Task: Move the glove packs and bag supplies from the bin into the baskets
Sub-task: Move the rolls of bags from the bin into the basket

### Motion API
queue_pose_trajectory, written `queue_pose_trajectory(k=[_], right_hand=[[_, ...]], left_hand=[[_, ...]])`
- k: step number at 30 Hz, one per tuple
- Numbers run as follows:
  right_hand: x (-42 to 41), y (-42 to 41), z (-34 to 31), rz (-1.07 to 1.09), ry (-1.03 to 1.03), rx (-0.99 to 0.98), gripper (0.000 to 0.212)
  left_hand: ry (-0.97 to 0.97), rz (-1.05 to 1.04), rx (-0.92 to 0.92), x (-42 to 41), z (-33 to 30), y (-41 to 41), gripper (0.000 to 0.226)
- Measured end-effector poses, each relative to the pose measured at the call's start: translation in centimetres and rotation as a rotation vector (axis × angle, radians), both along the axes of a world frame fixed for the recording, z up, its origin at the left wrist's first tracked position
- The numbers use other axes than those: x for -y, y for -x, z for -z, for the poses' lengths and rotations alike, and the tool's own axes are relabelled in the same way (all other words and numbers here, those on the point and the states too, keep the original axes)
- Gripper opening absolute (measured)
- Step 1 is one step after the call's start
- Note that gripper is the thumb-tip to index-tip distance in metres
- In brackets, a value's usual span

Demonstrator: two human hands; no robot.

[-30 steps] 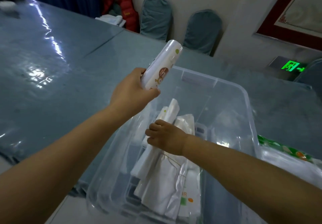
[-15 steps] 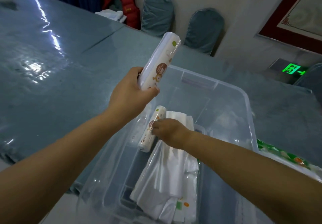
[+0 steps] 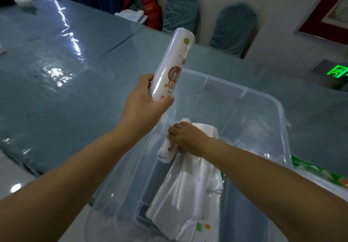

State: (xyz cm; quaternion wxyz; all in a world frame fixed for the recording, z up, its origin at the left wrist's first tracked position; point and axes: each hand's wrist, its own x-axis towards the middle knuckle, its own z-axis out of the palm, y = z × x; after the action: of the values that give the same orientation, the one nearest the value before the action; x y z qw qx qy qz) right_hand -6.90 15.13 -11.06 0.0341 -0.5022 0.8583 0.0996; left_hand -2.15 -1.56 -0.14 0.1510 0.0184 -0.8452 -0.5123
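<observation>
The right hand, which half a second ago only touched the second roll, now curls its fingers round it inside the bin, beside the white bag packs under that wrist; by my reading a second item is about to come out. The left hand still grips the first roll by its lower end, above the bin's near-left rim. That roll's long axis tilts up and away to the right; the lower roll lies slanted the same way. No baskets show
</observation>
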Motion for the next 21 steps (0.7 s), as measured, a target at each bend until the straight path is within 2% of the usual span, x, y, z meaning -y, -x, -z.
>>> queue_pose_trajectory(k=[6,9,12,17,21], right_hand=[[-2.7,-3.3,-5.4,0.339,0.479,0.244,0.045],[-5.1,-5.2,-8.2,0.585,0.697,0.4,0.048],[-8.6,-6.9,-11.0,0.743,0.979,0.555,0.052],[-17.0,-10.3,-15.4,0.87,1.42,0.54,0.04],[-25.5,-14.1,-17.3,0.925,1.719,0.58,0.021]], left_hand=[[0.112,0.002,0.021,-1.1,-0.8,-0.2,0.057],[0.082,0.051,0.049,-2.3,-1.8,-0.4,0.052],[0.063,0.122,0.034,-5.0,-3.3,-1.2,0.047],[0.067,0.291,-0.044,-13.0,-5.8,-4.3,0.044],[0.057,0.447,-0.004,-21.5,-7.0,-7.6,0.042]])
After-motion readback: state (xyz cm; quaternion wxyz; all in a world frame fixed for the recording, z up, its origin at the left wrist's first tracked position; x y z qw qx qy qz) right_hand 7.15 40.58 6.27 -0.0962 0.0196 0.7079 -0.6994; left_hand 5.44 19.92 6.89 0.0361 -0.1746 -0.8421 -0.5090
